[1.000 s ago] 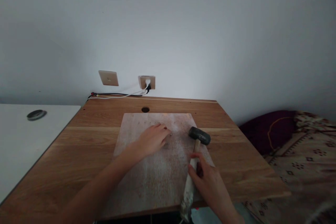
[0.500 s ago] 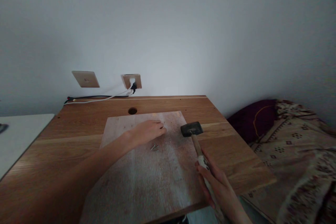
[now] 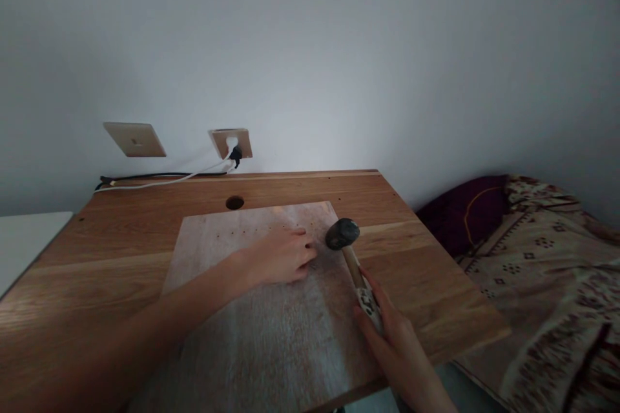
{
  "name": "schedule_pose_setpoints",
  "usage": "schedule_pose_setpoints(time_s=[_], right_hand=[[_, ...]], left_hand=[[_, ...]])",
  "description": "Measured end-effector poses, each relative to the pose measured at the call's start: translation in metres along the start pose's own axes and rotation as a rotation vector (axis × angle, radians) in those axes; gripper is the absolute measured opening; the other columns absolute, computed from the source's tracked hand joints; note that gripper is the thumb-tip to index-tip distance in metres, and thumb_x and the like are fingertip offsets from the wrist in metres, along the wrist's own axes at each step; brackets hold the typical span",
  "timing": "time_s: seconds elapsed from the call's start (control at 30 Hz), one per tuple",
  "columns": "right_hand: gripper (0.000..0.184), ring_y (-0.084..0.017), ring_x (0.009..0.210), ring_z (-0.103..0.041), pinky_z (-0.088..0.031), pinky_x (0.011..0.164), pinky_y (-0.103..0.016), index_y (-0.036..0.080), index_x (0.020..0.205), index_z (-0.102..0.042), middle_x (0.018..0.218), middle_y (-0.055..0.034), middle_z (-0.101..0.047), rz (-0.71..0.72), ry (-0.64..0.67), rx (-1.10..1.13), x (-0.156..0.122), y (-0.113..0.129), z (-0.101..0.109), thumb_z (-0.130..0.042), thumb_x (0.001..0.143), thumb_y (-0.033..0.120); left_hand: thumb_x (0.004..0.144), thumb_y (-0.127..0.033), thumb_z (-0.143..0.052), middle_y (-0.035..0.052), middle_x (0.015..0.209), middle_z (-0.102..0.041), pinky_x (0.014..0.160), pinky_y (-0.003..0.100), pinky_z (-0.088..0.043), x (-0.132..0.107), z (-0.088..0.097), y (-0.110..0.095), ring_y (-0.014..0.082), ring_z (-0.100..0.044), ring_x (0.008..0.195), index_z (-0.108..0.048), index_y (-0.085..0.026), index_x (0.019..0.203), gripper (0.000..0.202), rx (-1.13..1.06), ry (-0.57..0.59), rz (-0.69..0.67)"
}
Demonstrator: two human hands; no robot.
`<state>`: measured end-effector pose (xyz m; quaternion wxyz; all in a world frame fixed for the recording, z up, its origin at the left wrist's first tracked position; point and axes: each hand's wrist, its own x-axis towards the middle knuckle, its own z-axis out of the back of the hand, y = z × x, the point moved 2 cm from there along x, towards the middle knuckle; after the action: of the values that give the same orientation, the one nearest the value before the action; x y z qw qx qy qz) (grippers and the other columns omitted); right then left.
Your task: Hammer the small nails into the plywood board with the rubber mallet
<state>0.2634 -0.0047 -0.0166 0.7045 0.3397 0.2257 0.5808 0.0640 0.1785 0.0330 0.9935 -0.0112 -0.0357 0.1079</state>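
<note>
My right hand [image 3: 391, 329] is wrapped round the handle of a mallet [image 3: 342, 233] with a black head and a pale wooden handle. Its head is held over the right edge of a worn wooden board [image 3: 256, 342]. On the board rests my left hand [image 3: 285, 255], fingers curled downward and slightly blurred. Whatever lies between or under those fingers is hidden. A row of small dark spots [image 3: 232, 233], nail heads or holes, runs along the board's far edge; I cannot tell which.
Beneath the board is a wooden desk [image 3: 416, 271] with a round cable hole [image 3: 235, 202]. At the wall, a socket [image 3: 232, 143] holds plugs with cables [image 3: 159, 184]. A white surface [image 3: 29, 239] lies left, and patterned bedding [image 3: 523, 264] with a purple pillow [image 3: 460, 213] right.
My left hand has come nearer and now covers the spot where several loose nails lay. The mallet head has turned and shifted slightly left. The view has shifted a little to the right.
</note>
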Motion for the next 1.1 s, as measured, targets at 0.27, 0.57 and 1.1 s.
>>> schedule_pose_setpoints(time_s=[0.27, 0.57, 1.1], right_hand=[[0.061, -0.032, 0.138, -0.063, -0.055, 0.112, -0.050, 0.019, 0.158, -0.049, 0.146, -0.0151, -0.069, -0.056, -0.012, 0.028, -0.001, -0.002, -0.001, -0.051, 0.100, 0.039], [0.065, -0.032, 0.146, -0.055, -0.048, 0.119, -0.050, 0.013, 0.162, -0.044, 0.156, -0.0175, -0.059, -0.090, 0.055, 0.041, 0.001, 0.009, -0.001, -0.044, 0.104, 0.043], [0.062, -0.035, 0.131, -0.068, -0.056, 0.108, -0.048, 0.011, 0.154, -0.054, 0.140, -0.0199, -0.071, -0.120, 0.055, 0.007, 0.002, 0.014, 0.002, -0.047, 0.101, 0.043]], left_hand=[[0.097, -0.002, -0.052, 0.0072, 0.100, -0.074, 0.079, 0.033, -0.053, 0.000, 0.001, -0.030, 0.0229, -0.070, 0.097, -0.071, -0.016, 0.102, 0.024, 0.053, -0.034, -0.061], [0.083, -0.004, -0.066, 0.0052, 0.096, -0.079, 0.079, 0.028, -0.055, 0.042, -0.025, 0.071, 0.0172, -0.073, 0.084, -0.080, -0.016, 0.098, 0.023, -0.618, -0.313, 0.386], [0.084, -0.006, -0.067, 0.0068, 0.102, -0.079, 0.089, 0.031, -0.055, 0.039, -0.049, 0.078, 0.0192, -0.072, 0.094, -0.084, -0.020, 0.104, 0.030, -0.666, -0.392, 0.294]])
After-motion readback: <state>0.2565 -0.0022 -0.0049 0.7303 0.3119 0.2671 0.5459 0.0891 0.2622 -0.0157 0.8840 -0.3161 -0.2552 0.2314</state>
